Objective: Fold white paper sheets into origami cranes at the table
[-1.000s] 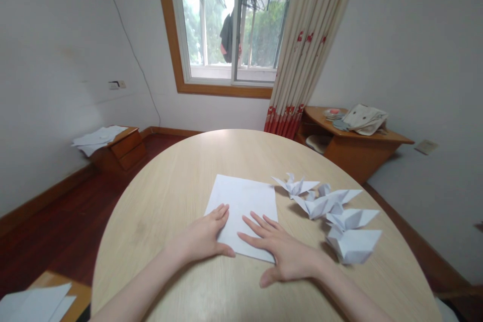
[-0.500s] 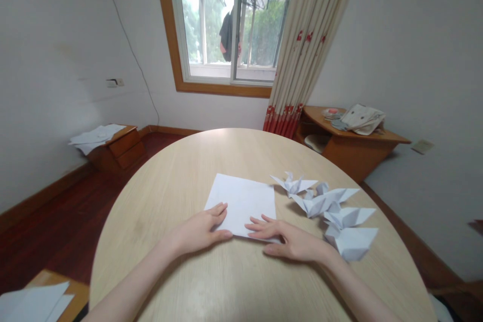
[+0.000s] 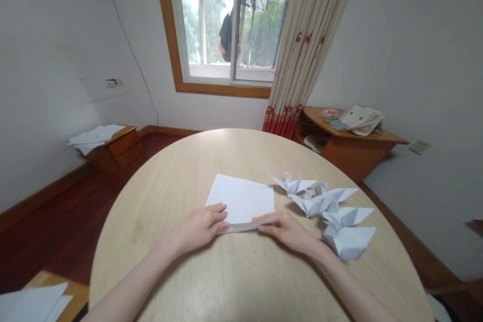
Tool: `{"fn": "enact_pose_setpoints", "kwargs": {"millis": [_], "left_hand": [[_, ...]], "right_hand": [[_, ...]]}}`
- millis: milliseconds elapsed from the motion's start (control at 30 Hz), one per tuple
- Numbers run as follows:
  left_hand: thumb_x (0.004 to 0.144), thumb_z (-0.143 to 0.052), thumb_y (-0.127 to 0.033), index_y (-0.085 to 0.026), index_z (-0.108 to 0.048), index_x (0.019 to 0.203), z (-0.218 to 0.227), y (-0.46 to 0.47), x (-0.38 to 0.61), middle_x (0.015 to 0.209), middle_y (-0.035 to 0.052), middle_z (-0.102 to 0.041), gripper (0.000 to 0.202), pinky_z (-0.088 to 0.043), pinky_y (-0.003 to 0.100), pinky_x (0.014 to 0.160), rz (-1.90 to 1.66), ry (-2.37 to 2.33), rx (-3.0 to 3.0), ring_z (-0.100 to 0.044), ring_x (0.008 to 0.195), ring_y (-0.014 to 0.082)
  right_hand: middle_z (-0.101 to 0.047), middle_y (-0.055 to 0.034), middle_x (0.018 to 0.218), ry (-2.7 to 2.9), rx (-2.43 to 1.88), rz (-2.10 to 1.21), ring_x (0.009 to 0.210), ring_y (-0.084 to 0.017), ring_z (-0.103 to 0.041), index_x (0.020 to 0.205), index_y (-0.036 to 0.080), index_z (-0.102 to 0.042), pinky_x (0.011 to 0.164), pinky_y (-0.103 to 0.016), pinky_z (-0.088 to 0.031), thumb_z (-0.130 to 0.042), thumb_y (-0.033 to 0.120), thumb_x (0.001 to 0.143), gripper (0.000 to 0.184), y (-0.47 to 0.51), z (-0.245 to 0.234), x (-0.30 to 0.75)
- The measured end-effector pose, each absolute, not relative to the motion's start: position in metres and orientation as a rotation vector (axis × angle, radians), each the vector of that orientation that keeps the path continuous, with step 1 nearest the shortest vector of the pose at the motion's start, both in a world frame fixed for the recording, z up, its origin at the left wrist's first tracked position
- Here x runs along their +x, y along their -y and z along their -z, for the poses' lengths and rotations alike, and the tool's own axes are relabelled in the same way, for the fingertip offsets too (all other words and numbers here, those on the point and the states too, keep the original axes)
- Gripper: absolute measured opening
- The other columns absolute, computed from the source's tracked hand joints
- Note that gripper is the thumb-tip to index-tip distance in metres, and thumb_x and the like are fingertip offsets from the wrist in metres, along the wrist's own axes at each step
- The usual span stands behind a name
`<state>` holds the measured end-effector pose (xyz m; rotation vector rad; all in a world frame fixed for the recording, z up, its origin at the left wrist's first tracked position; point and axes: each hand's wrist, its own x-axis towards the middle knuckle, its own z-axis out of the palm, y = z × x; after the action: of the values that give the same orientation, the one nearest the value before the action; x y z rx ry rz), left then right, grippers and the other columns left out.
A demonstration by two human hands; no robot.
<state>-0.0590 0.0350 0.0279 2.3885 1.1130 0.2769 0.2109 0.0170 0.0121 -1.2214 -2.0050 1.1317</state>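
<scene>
A white sheet of paper (image 3: 241,197) lies on the round wooden table (image 3: 181,161), its near edge lifted and curling over in a narrow strip. At the sheet's near left corner, my left hand (image 3: 204,225) pinches that edge between thumb and fingers. My right hand (image 3: 281,229) grips the raised edge at the near right corner, thumb below and fingers on top. Just right of the sheet stand several folded paper cranes (image 3: 319,203), close to my right forearm but not held.
Loose paper sheets (image 3: 33,304) lie on a wooden surface at the lower left. More papers (image 3: 96,135) rest on a low drawer cabinet by the left wall. Behind the table at right, a wooden desk (image 3: 354,153) carries a cloth bag (image 3: 362,119).
The sheet's near edge has gone from flat to lifted and curled over. My right hand has changed from spread fingers to a grip on that edge; my left fingers have closed on it.
</scene>
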Motion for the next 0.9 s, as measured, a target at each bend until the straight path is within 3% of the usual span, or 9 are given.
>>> {"fn": "enact_pose_setpoints", "kwargs": {"millis": [100, 267, 500, 700, 900], "left_hand": [[0.097, -0.041, -0.033, -0.018, -0.066, 0.105, -0.029, -0.034, -0.057, 0.134, 0.0100, -0.058, 0.031, -0.039, 0.038, 0.104, -0.325, -1.140, 2.365, -0.052, 0.124, 0.0247], [0.095, -0.043, -0.030, -0.018, -0.060, 0.087, -0.030, -0.033, -0.054, 0.119, 0.0092, -0.063, 0.022, -0.047, 0.035, 0.088, -0.411, -1.180, 2.296, -0.062, 0.099, 0.0218], [0.092, -0.047, -0.029, -0.017, -0.058, 0.077, -0.032, -0.029, -0.053, 0.105, 0.0061, -0.058, 0.022, -0.045, 0.031, 0.080, -0.391, -1.135, 2.391, -0.058, 0.089, 0.0188], [0.092, -0.050, -0.030, -0.018, -0.058, 0.070, -0.035, -0.028, -0.053, 0.089, 0.0038, -0.058, 0.026, -0.042, 0.029, 0.071, -0.225, -1.190, 2.489, -0.058, 0.082, 0.0193], [0.093, -0.047, -0.029, -0.018, -0.061, 0.074, -0.037, -0.025, -0.050, 0.082, 0.0037, -0.064, 0.026, -0.040, 0.029, 0.066, -0.087, -1.282, 2.487, -0.061, 0.076, 0.0205]], "right_hand": [[-0.076, -0.0041, 0.085, 1.944, -1.244, -1.038, 0.081, -0.024, -0.067, 0.081, 0.019, -0.074, 0.077, -0.037, -0.051, -0.057, 0.041, 0.086, 0.029, -0.018, -0.009, 0.208], [-0.071, -0.0033, 0.077, 1.861, -1.287, -0.836, 0.069, -0.021, -0.062, 0.077, 0.017, -0.066, 0.064, -0.031, -0.047, -0.054, 0.043, 0.085, 0.029, -0.018, -0.006, 0.203], [-0.064, -0.0029, 0.077, 1.793, -1.351, -0.632, 0.072, -0.021, -0.057, 0.077, 0.020, -0.055, 0.068, -0.031, -0.044, -0.048, 0.046, 0.087, 0.030, -0.021, -0.004, 0.205], [-0.052, 0.0011, 0.068, 1.745, -1.409, -0.456, 0.064, -0.019, -0.051, 0.069, 0.023, -0.040, 0.061, -0.029, -0.041, -0.047, 0.051, 0.087, 0.034, -0.022, 0.002, 0.205], [-0.052, -0.0009, 0.072, 1.769, -1.423, -0.333, 0.068, -0.021, -0.052, 0.073, 0.024, -0.040, 0.066, -0.033, -0.043, -0.045, 0.047, 0.089, 0.029, -0.022, 0.005, 0.204]]}}
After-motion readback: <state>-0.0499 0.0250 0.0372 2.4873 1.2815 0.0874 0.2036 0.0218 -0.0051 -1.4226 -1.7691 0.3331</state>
